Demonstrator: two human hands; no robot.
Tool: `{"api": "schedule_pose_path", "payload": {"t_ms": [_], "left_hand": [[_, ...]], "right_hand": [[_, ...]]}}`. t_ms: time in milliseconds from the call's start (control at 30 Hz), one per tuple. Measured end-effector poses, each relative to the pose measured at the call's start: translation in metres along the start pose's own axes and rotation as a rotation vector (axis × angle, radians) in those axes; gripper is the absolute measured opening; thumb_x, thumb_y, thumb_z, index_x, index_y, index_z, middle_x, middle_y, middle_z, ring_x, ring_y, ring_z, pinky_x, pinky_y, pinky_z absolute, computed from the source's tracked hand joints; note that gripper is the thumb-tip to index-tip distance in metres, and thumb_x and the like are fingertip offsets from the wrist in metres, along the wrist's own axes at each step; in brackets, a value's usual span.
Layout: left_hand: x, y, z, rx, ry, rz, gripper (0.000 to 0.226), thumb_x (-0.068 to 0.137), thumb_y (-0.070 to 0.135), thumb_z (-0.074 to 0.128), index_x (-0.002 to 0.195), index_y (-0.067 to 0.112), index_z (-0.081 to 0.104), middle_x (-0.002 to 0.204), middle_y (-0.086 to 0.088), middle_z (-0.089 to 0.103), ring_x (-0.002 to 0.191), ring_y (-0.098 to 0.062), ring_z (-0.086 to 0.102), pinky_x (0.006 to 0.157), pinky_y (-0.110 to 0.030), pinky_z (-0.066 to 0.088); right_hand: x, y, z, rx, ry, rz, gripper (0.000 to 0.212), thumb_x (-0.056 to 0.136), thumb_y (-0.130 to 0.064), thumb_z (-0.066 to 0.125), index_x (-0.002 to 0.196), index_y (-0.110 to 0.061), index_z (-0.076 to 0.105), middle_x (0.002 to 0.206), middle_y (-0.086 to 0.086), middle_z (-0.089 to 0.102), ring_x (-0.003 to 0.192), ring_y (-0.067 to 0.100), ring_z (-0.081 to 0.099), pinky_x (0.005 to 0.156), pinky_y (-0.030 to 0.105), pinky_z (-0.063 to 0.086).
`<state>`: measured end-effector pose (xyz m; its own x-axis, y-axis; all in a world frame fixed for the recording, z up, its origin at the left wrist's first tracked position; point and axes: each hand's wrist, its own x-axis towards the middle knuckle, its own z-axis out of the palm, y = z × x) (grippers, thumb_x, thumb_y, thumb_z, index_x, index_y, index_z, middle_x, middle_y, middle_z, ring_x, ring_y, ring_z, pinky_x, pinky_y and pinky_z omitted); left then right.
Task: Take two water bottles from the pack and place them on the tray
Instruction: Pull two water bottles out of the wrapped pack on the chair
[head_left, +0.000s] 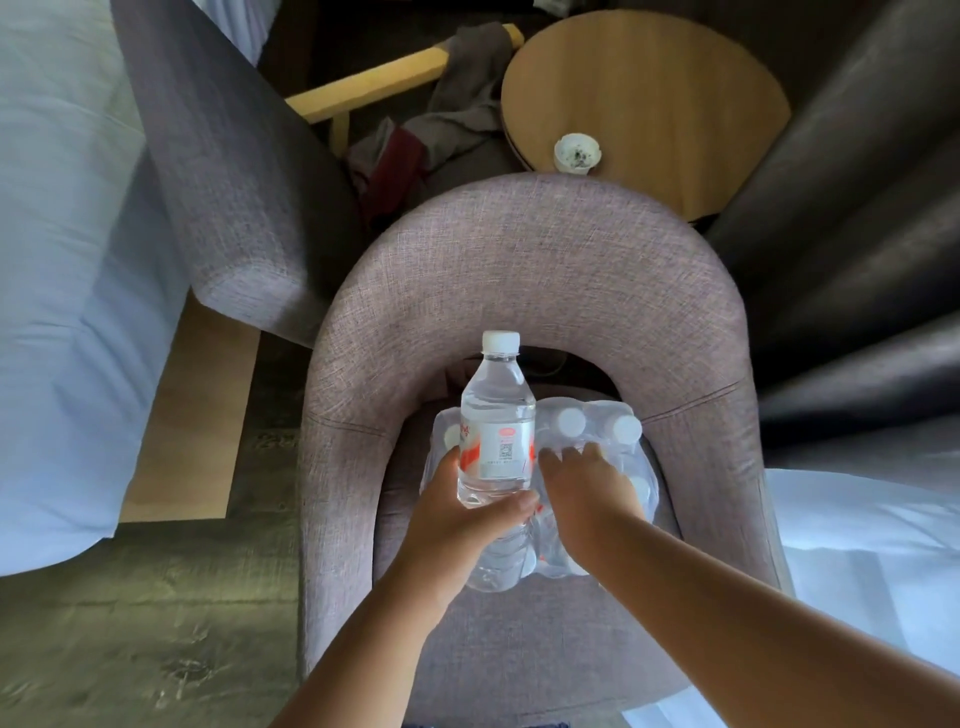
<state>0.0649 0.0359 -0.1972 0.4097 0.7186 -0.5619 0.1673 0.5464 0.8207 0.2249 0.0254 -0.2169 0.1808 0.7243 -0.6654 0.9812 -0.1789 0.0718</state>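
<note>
A clear water bottle (497, 421) with a white cap and a red-and-white label is held upright above the pack, my left hand (462, 512) wrapped around its lower part. The shrink-wrapped pack of bottles (597, 431) sits on the seat of a grey fabric armchair (535, 270); a few white caps show through the wrap. My right hand (587, 483) rests on top of the pack with its fingers spread over the plastic. I see no tray.
A round wooden side table (644, 88) stands behind the armchair with a small white cup (575, 151) on it. White bedding (57, 260) lies at left and at lower right. Dark leather cushions (857, 234) fill the right side. Clothes lie on a wooden chair beyond.
</note>
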Motion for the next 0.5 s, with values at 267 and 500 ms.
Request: {"api": "schedule_pose_path", "payload": {"t_ms": [267, 500], "left_hand": [[-0.003, 0.0, -0.003, -0.004, -0.008, -0.009, 0.051, 0.078, 0.022, 0.083, 0.117, 0.045, 0.061, 0.109, 0.022, 0.079, 0.101, 0.005, 0.074, 0.075, -0.014, 0.057], [-0.001, -0.002, -0.003, -0.008, 0.004, -0.028, 0.05, 0.072, 0.028, 0.085, 0.113, 0.046, 0.062, 0.107, 0.022, 0.079, 0.099, 0.004, 0.075, 0.083, -0.021, 0.053]], "right_hand": [[0.002, 0.026, 0.002, 0.055, 0.09, -0.15, 0.051, 0.09, -0.006, 0.066, 0.137, -0.018, 0.053, 0.132, 0.005, 0.062, 0.122, 0.024, 0.061, 0.09, 0.036, 0.059], [-0.048, 0.049, -0.054, 0.261, 0.177, -0.26, 0.052, 0.082, -0.039, 0.078, 0.132, -0.035, 0.064, 0.121, -0.013, 0.065, 0.106, 0.008, 0.063, 0.081, 0.025, 0.052]]}}
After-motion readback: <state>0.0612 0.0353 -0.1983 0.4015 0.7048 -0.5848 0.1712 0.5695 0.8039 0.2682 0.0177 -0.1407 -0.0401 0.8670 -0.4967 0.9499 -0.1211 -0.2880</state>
